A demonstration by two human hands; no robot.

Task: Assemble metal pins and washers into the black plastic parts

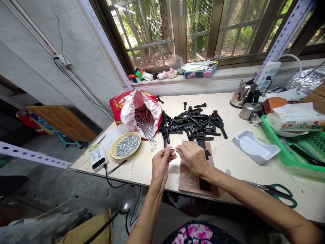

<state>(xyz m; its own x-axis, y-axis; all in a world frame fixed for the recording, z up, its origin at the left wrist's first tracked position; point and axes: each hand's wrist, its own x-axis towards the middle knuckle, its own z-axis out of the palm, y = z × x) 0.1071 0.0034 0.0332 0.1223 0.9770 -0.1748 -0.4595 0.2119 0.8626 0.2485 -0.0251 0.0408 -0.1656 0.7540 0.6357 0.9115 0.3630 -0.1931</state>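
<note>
My left hand (162, 162) and my right hand (194, 156) meet above the table's near edge, fingertips pinched together on a thin metal pin (174, 149) held between them. Under my right hand lies a brown board (189, 179) with a black plastic strip (204, 184) on it. Just beyond is a heap of black plastic parts (194, 122). To the left, a red and white bag (138, 110) spills long metal pins (148, 130), and a yellow dish (125, 145) holds small silvery pieces.
Green-handled scissors (278, 193) lie at the right front edge. A white tray (255, 147), a green basket (291, 156), a kettle (245, 93) and a steel pot (250, 111) stand to the right. A white device (98, 158) with a cable sits at the left corner.
</note>
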